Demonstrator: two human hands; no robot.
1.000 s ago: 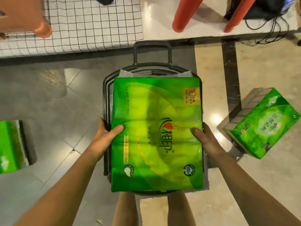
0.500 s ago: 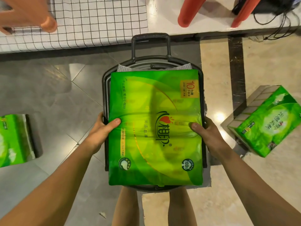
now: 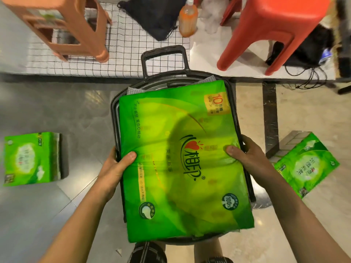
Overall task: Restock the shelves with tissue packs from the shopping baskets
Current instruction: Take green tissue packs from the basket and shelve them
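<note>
A large green tissue pack (image 3: 180, 158) lies flat over the dark grey shopping basket (image 3: 165, 56) on the floor in front of me. My left hand (image 3: 115, 166) grips the pack's left edge, thumb on top. My right hand (image 3: 247, 154) grips its right edge the same way. The pack hides most of the basket's inside; a grey-white corner of something (image 3: 133, 90) peeks out at the far rim.
A green tissue pack (image 3: 30, 158) stands on the floor at the left, another (image 3: 307, 164) lies tilted at the right. A low platform ahead carries an orange stool (image 3: 62, 25), a red stool (image 3: 275, 25), a black bag (image 3: 155, 16) and an orange bottle (image 3: 188, 19).
My view has tilted up, so the platform with the stools, bag and bottle shows. The pack has come up closer to me and tilted slightly; both hands keep their grip on its edges.
</note>
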